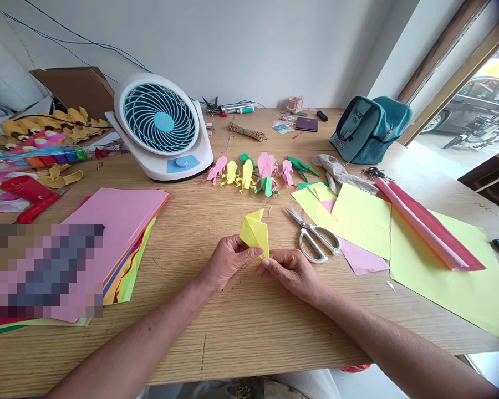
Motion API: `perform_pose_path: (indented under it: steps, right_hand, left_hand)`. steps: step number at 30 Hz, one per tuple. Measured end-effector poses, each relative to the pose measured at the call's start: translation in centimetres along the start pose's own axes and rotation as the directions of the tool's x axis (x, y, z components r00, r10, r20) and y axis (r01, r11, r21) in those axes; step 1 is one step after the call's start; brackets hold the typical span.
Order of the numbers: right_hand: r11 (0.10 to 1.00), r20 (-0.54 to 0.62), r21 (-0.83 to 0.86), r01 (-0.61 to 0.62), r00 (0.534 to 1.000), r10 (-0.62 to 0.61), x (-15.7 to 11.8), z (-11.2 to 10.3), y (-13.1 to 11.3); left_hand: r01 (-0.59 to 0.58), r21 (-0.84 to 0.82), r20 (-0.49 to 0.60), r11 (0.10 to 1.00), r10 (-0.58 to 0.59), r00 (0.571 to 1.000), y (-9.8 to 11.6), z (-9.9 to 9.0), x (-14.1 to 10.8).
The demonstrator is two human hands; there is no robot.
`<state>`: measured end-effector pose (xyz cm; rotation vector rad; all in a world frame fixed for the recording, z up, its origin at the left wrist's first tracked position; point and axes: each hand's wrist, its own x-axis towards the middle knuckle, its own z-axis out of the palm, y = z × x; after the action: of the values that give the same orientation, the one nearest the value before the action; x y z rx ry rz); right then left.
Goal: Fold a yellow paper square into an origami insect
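A partly folded piece of yellow origami paper (255,233) is held up between both hands, just above the wooden table. My left hand (232,256) pinches its lower left side, thumb in front. At its bottom tip, the thumb and fingers of my right hand (290,271) are closed on it. Creases and a pointed flap show at the top of the paper. White-handled scissors (316,235) lie to the right of the paper, blades slightly apart. Beyond the hands stands a row of folded paper figures (247,174) in pink, yellow and green.
A stack of coloured paper (125,221) lies at the left, partly under a blurred patch. Behind it stands a white fan (162,127). Yellow sheets (366,219) and a rolled red sheet (432,227) cover the right side. A teal bag (370,130) sits at the back right.
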<state>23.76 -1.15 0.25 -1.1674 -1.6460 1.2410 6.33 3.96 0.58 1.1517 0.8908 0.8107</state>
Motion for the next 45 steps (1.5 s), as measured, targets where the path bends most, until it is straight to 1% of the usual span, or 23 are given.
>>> perform_pose_path:
  steps: [3, 6, 10, 12, 15, 18, 21, 23, 25, 28, 31, 34, 36, 40, 45]
  right_hand:
    - [1.0, -0.026, 0.027, 0.012, 1.0, -0.011, 0.0, 0.1, 0.1]
    - [1.0, -0.031, 0.012, 0.012, 0.999, -0.012, 0.0, 0.1, 0.4]
    - [1.0, -0.021, -0.023, 0.013, 1.0, -0.014, -0.1, 0.2, 0.7]
    - [0.997, -0.012, -0.069, 0.03, 0.999, -0.03, -0.2, 0.3, 0.6]
    - [0.99, 0.004, -0.125, 0.064, 0.998, -0.064, -0.4, 0.3, 0.4]
    - [0.989, -0.023, -0.131, 0.067, 0.997, -0.07, -0.5, 0.1, 0.1]
    - [0.996, -0.116, -0.087, 0.02, 0.993, -0.03, -0.2, -0.4, 0.0]
    - [1.0, -0.192, -0.029, 0.003, 0.981, -0.009, 0.0, -0.8, 0.0]
    - [0.999, -0.238, 0.045, 0.009, 0.971, 0.002, 0.3, -1.1, -0.1]
    - [0.987, -0.228, 0.16, 0.005, 0.973, 0.032, 0.6, -1.3, -0.2]
    - [0.972, -0.229, 0.233, -0.022, 0.97, 0.077, 0.7, -1.2, -0.2]
    - [0.971, -0.301, 0.237, -0.029, 0.948, 0.102, 0.7, -1.3, 0.1]
    - [0.975, -0.329, 0.22, -0.029, 0.939, 0.102, 0.7, -1.4, 0.3]
    - [0.979, -0.339, 0.204, -0.023, 0.936, 0.093, 0.7, -1.6, 0.6]
    - [0.971, -0.328, 0.238, -0.015, 0.94, 0.095, 0.7, -1.6, 1.0]
  left_hand:
    - [0.0, 0.036, 0.045, 0.999, -0.001, 0.999, 0.0, 0.2, -0.2]
    - [0.017, 0.058, 0.072, 0.998, -0.021, 0.997, 0.0, 0.2, -0.4]
    - [0.038, 0.018, 0.147, 0.999, -0.04, 0.988, -0.3, 0.4, -0.6]
    - [0.023, 0.004, 0.138, 1.0, -0.024, 0.99, -0.4, 0.6, -0.7]
    - [-0.008, 0.022, 0.084, 1.0, 0.006, 0.996, -0.2, 0.8, -0.8]
    - [-0.03, 0.061, 0.046, 0.998, 0.027, 0.999, 0.0, 0.7, -0.7]
    - [-0.043, 0.125, 0.053, 0.991, 0.037, 0.998, 0.0, 0.5, -0.5]
    - [-0.03, 0.174, 0.09, 0.984, 0.015, 0.996, -0.1, 0.4, -0.5]
    - [-0.014, 0.21, 0.143, 0.978, -0.016, 0.99, -0.2, 0.4, -0.5]
    - [-0.007, 0.238, 0.211, 0.971, -0.045, 0.976, -0.3, 0.5, -0.6]
    - [0.017, 0.242, 0.219, 0.97, -0.072, 0.973, -0.3, 0.5, -0.7]
    - [0.041, 0.193, 0.186, 0.98, -0.078, 0.979, -0.2, 0.4, -0.7]
    - [0.031, 0.145, 0.162, 0.989, -0.054, 0.985, 0.0, 0.4, -0.7]
    - [0.008, 0.089, 0.159, 0.996, -0.023, 0.987, 0.1, 0.4, -0.7]
    - [-0.027, 0.066, 0.173, 0.997, 0.015, 0.985, 0.0, 0.3, -0.7]
